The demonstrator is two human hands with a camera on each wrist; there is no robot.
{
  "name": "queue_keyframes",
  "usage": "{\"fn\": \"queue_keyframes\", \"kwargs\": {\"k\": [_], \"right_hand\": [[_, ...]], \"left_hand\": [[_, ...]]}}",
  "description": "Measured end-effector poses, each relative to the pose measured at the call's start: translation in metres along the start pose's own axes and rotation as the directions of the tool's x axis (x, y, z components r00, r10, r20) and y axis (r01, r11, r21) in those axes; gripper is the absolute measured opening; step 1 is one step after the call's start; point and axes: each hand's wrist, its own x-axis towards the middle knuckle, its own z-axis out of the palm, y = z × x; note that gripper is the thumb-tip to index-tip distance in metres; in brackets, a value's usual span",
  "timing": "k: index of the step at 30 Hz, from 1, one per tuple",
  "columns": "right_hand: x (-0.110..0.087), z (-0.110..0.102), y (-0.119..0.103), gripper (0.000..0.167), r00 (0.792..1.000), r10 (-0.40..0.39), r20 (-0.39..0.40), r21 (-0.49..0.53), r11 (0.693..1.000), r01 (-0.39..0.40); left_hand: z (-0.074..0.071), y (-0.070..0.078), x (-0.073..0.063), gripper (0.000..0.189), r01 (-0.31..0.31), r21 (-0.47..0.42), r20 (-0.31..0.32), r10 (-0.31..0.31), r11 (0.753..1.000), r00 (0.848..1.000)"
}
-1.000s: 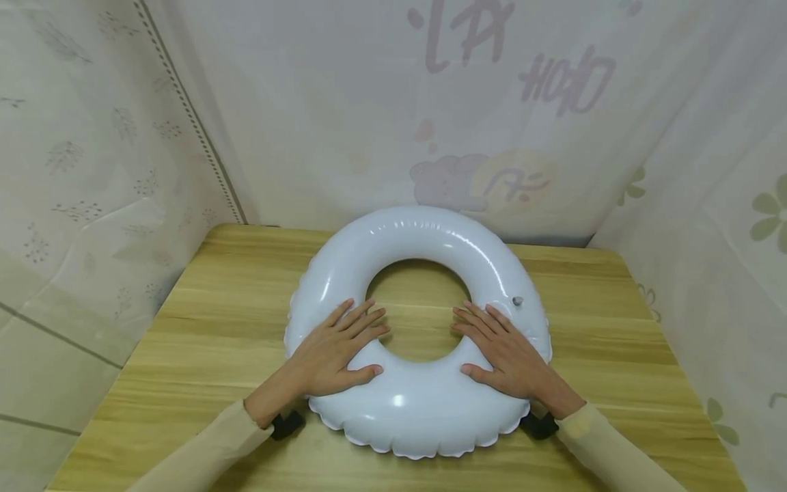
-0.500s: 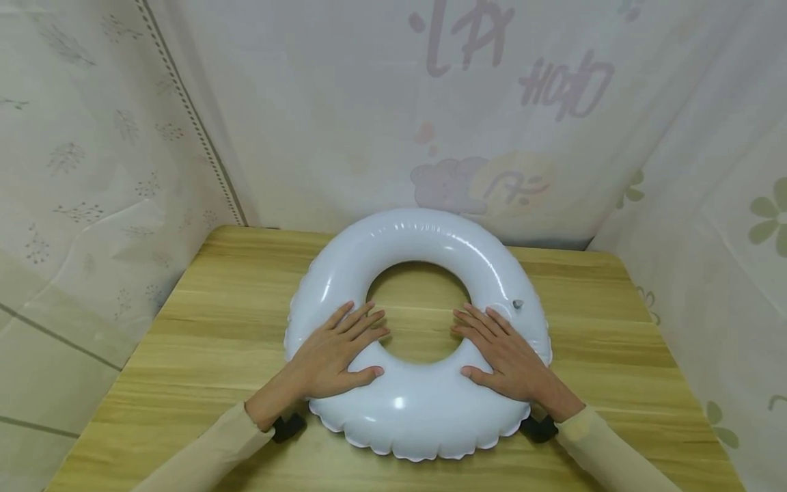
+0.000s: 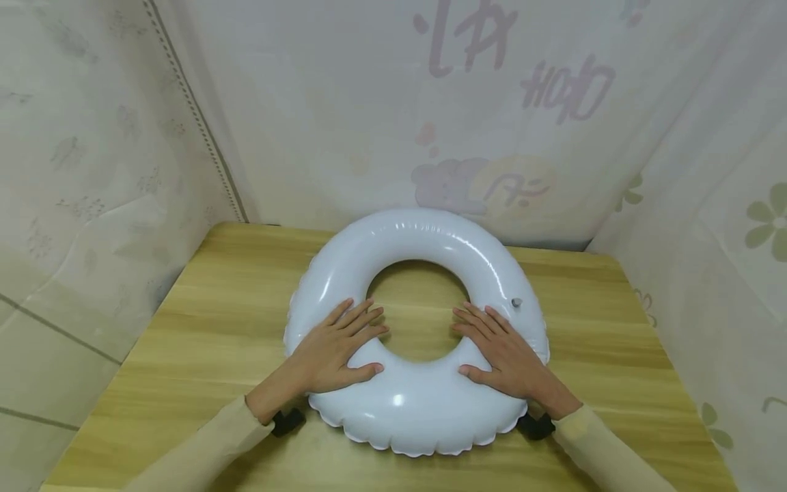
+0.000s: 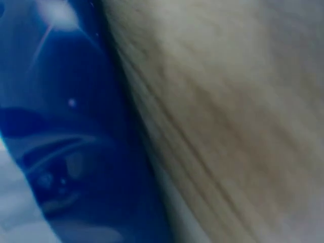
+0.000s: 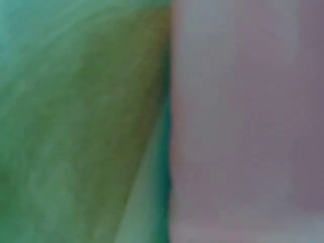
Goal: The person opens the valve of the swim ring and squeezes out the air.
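Note:
A glossy white inflatable swim ring (image 3: pixel 421 417) lies flat on the wooden table in the head view, its scalloped seam edge facing the person. The left hand (image 3: pixel 332 352) rests on the ring's left side, palm down, with straight fingers reaching over the inner rim and the thumb pointing inward. Mirroring it, the right hand (image 3: pixel 507 355) lies on the right side, fingers extended past the inner rim. A small valve (image 3: pixel 516 302) sticks up just beyond the right fingers. Close up and blurred, the left wrist view has a shiny blue surface (image 4: pixel 101 177); the right wrist view is blurred too.
The wood-grain table (image 3: pixel 215 321) extends on both sides of the ring and shows through its hole. Pale printed curtains (image 3: pixel 344 102) hang behind the table and on both sides. A black strap device (image 3: pixel 287 422) sits under the left wrist, another (image 3: pixel 537 426) under the right.

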Motion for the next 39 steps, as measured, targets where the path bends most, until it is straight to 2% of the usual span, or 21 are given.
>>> {"fn": "queue_keyframes", "kwargs": {"k": [5,11,14,17,21,24,27,29,34,39], "right_hand": [[0.003,-0.004,0.0,0.067,1.0,0.004,-0.017,0.032,0.999,-0.003],[0.003,-0.015,-0.002,0.068,0.998,0.052,0.04,0.102,0.993,-0.056],[0.003,-0.021,-0.002,0.07,0.993,0.078,0.084,0.092,0.992,-0.085],[0.005,-0.027,-0.006,0.072,0.987,0.108,0.117,0.062,0.991,-0.115],[0.01,-0.038,-0.013,0.077,0.975,0.159,0.156,0.041,0.985,-0.167],[0.013,-0.049,-0.016,0.076,0.968,0.182,0.175,0.064,0.979,-0.196],[0.02,-0.064,-0.018,0.071,0.966,0.189,0.175,0.121,0.97,-0.212],[0.026,-0.073,-0.018,0.069,0.967,0.192,0.167,0.158,0.963,-0.218],[0.047,-0.09,-0.014,0.071,0.972,0.203,0.122,0.19,0.956,-0.223],[0.078,-0.092,-0.002,0.071,0.971,0.226,0.074,0.216,0.947,-0.237]], "left_hand": [[-0.007,-0.002,0.001,0.07,0.01,-0.01,0.016,-0.01,1.0,1.0],[-0.015,-0.001,0.0,0.086,0.094,-0.115,0.046,-0.089,0.989,0.995],[-0.021,-0.001,-0.002,0.086,0.144,-0.179,0.08,-0.132,0.973,0.988],[-0.03,0.0,-0.005,0.079,0.194,-0.247,0.116,-0.17,0.949,0.979],[-0.042,0.001,-0.005,0.068,0.224,-0.335,0.133,-0.189,0.915,0.973],[-0.052,0.002,-0.001,0.068,0.246,-0.361,0.151,-0.204,0.9,0.967],[-0.064,0.002,0.009,0.071,0.276,-0.36,0.165,-0.23,0.891,0.959],[-0.073,0.001,0.02,0.072,0.283,-0.357,0.149,-0.245,0.89,0.958],[-0.09,-0.001,0.053,0.069,0.248,-0.375,0.044,-0.25,0.893,0.967],[-0.091,-0.006,0.087,0.068,0.228,-0.408,-0.037,-0.265,0.884,0.964]]}}
